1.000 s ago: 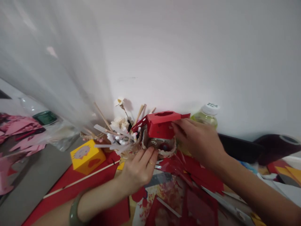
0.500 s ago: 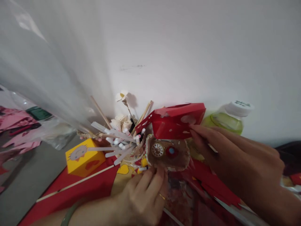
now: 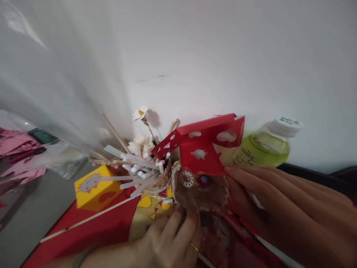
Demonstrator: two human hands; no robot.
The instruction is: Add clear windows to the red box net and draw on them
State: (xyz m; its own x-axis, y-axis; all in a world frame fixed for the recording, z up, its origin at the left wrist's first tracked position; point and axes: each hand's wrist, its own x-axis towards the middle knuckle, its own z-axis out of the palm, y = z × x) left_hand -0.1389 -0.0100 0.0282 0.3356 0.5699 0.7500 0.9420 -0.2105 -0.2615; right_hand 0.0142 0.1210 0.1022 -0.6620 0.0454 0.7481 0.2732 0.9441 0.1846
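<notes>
A red paper box (image 3: 208, 147) with white cut-out shapes rests on top of a brown burlap-covered container (image 3: 199, 190) that bears a round lace ornament and a red-and-blue button. My right hand (image 3: 281, 208) holds the red box at its lower right edge with the fingertips. My left hand (image 3: 170, 240), a ring on one finger, presses its fingers against the bottom of the burlap container. A holder (image 3: 139, 165) full of white sticks, wooden sticks and a paper flower stands just left of them.
A yellow box (image 3: 93, 188) with a cartoon face sits on red paper (image 3: 97, 229) at the left. A green-liquid bottle (image 3: 262, 147) with a white cap stands behind the red box. A white wall is close behind; pink paper scraps (image 3: 16, 156) lie far left.
The view has moved closer. The red box has tilted up, showing its cut-out sides, and my right hand has slid lower along it. My left hand stays under the burlap container.
</notes>
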